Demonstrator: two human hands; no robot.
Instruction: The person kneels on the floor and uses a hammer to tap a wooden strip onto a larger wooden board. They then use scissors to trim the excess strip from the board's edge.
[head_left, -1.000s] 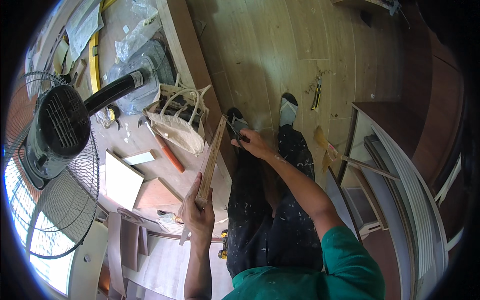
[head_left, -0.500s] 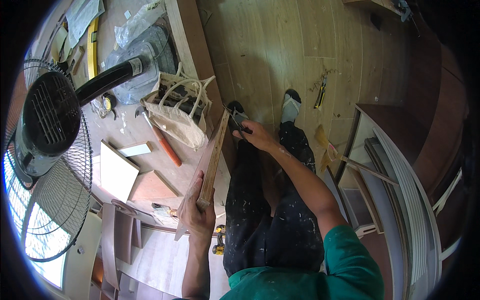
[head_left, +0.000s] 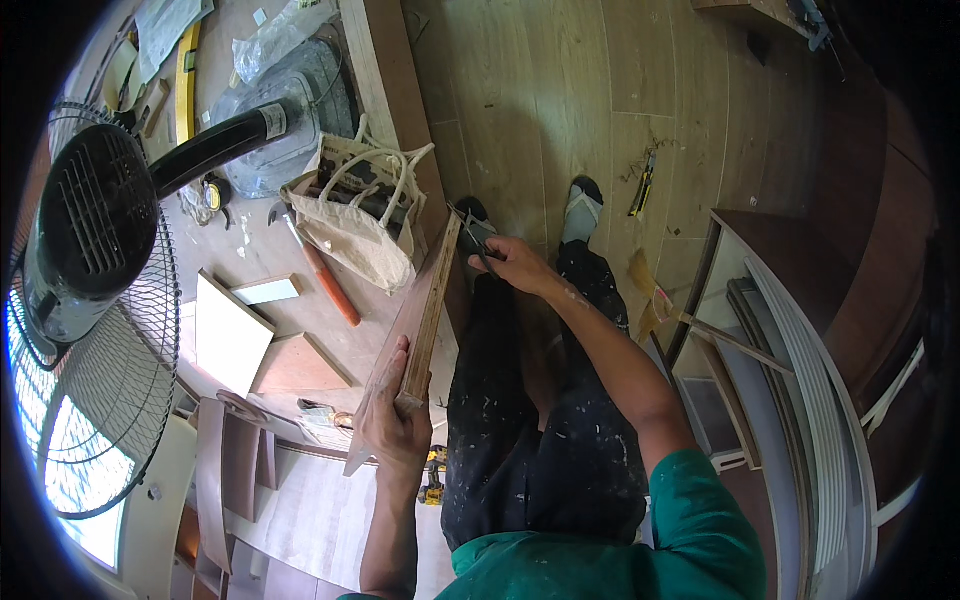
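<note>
My left hand [head_left: 394, 422] is closed around the near end of a long, narrow wooden board [head_left: 432, 318], whose raw, layered edge faces up. A thin, pale sheet lies along the board's left side and sticks out beyond my fingers. My right hand [head_left: 516, 268] grips a pair of dark-handled scissors [head_left: 484, 256], with the blades by the far tip of the board. The fingers partly hide the handles. Just left of the board's far half stands a canvas tote bag [head_left: 365, 235] on the bench.
The bench [head_left: 300, 370] carries a hammer [head_left: 325, 280], tape measure [head_left: 214, 197], yellow level [head_left: 186, 85], wood offcuts [head_left: 232, 335] and a large black fan [head_left: 95, 215]. On the floor lie a utility knife [head_left: 643, 185] and a brush [head_left: 650, 300]. Panels [head_left: 790, 400] lean at right.
Both hands keep their grip on the board and the scissors. The right hand and scissors shift only slightly at the board's far tip, and the view moves a little.
</note>
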